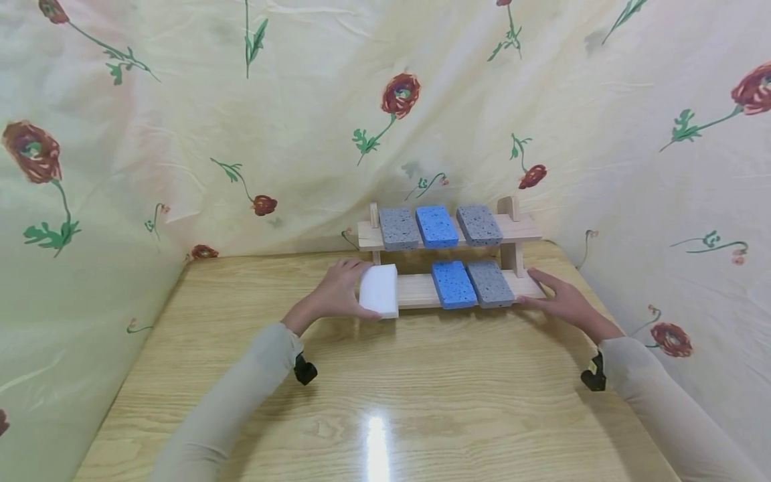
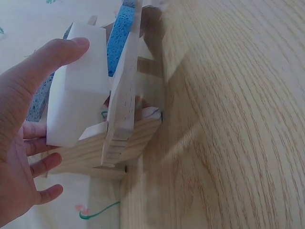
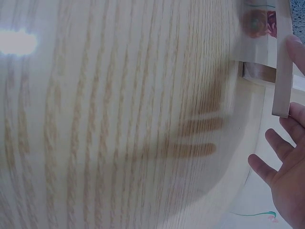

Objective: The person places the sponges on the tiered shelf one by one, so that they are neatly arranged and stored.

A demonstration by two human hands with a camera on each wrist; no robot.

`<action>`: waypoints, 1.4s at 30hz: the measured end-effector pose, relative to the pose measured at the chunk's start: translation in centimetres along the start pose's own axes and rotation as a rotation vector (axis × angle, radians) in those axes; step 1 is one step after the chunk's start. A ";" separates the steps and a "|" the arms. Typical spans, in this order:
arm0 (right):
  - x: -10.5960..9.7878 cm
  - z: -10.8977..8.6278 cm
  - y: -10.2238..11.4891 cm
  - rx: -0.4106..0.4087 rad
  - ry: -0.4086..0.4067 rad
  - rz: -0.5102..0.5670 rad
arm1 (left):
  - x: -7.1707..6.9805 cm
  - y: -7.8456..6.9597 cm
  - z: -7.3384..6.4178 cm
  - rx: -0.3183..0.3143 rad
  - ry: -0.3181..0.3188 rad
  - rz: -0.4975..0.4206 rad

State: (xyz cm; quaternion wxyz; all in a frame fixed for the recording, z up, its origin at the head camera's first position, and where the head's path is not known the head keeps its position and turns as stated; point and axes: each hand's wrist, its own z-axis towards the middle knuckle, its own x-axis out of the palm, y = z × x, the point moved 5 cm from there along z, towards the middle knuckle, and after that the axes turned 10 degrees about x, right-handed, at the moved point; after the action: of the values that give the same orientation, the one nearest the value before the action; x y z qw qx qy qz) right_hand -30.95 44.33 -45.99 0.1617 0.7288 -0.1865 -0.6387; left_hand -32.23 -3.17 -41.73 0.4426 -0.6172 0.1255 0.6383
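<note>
My left hand (image 1: 342, 290) grips a white sponge block (image 1: 379, 292) between thumb and fingers, over the left end of a two-tier wooden rack's lower shelf (image 1: 417, 290). In the left wrist view the thumb (image 2: 80, 45) presses one face of the white block (image 2: 78, 90). A blue sponge (image 1: 454, 284) and a grey sponge (image 1: 490, 284) lie side by side on that lower shelf. My right hand (image 1: 560, 301) holds the shelf's right end, thumb at the front and fingers behind. The right wrist view shows this hand (image 3: 293, 167) at the shelf end (image 3: 283, 98).
On the upper shelf (image 1: 519, 227) lie a grey sponge (image 1: 399, 227), a blue sponge (image 1: 436, 225) and another grey sponge (image 1: 479, 224). The rack stands at the back of a wooden table (image 1: 458, 402), close to a flowered cloth (image 1: 301, 120) hanging behind and at both sides.
</note>
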 end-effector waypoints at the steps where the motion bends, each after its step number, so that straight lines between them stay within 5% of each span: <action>1: 0.0 0.0 0.0 0.001 0.002 0.001 | 0.1 0.0 0.1 0.001 -0.003 -0.002; 42: 0.0 0.0 -0.1 0.004 -0.003 0.026 | 1.7 -1.3 2.7 0.017 -0.079 -0.019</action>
State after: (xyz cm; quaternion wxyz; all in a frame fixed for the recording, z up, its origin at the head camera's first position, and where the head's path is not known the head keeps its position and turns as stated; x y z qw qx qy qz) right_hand -30.91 44.45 -46.02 0.1682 0.7257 -0.1973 -0.6372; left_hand -32.89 0.22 -42.16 0.4587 -0.5889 0.1075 0.6567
